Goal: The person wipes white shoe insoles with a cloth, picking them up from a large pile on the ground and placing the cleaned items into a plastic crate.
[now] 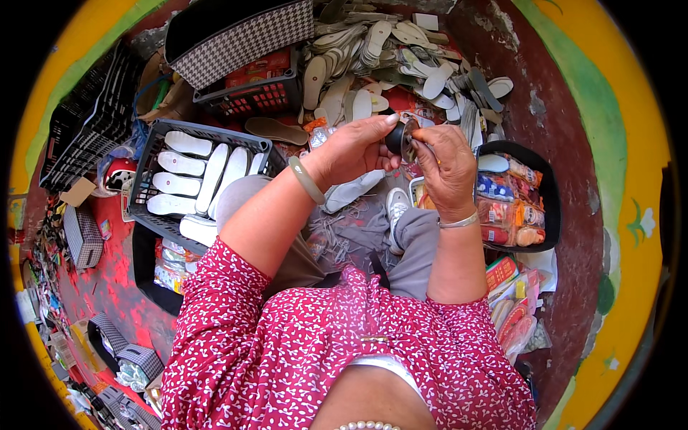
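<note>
Grip is narrowed on a small dark round object [398,140], held up between left hand [362,143] and right hand [448,165]; control is probably best kept by steadying with the left and pinching lightly with the right.

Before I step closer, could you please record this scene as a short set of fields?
Left hand: holds a dark round object
Right hand: fingers pinching the same object
Left side: dark plastic crate with white soles
Right side: black bin with colourful packets
Beyond the hands: heap of loose soles
</note>
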